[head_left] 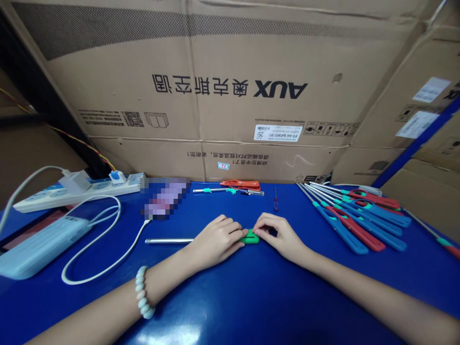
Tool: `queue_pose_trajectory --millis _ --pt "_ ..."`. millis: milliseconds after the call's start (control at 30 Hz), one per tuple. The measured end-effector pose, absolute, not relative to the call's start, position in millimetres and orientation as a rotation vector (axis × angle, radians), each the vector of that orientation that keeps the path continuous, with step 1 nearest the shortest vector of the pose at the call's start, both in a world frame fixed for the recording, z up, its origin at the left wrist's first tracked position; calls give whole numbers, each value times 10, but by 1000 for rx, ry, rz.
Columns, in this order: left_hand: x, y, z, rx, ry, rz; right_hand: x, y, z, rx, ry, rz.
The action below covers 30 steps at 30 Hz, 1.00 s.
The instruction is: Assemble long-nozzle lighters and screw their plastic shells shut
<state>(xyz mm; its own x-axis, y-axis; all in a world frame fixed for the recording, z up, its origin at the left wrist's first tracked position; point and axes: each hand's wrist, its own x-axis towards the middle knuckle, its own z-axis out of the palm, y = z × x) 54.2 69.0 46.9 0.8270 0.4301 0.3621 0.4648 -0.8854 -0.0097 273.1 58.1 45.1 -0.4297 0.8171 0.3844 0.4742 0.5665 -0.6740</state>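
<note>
A printed cardboard wall (230, 48) stands behind a glossy blue tabletop (215, 297). At centre, the left hand (224, 239) grasps a green-handled lighter (252, 238), its metal tube (168, 241) pointing to nine o'clock. The right hand (278, 235) bends its fingertips onto the green end; whether they pinch anything, I cannot tell. From there, a screwdriver (276, 205) lies at one o'clock, piled lighters (359, 232) at three.

Our blue tabletop (215, 306), bearing a power strip (98, 188), light-blue power bank (46, 244), white cable (89, 282), small screwdriver (276, 204), fanned red and blue lighters (363, 235), green-handled lighter (168, 241)
</note>
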Motion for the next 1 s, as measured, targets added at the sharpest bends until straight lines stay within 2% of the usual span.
queue_pose_trajectory --millis 633,733,900,1000 --pt "540 711 439 -2959 -774 -491 2730 610 368 -1022 -2066 667" --pt "537 713 441 -2963 -778 -484 2742 599 376 -1006 -2139 562" --pt "532 707 444 -2956 -769 -499 2788 592 402 -934 -2381 116" --pt "533 707 442 -2949 -762 -510 2798 598 411 -927 -2443 -18"
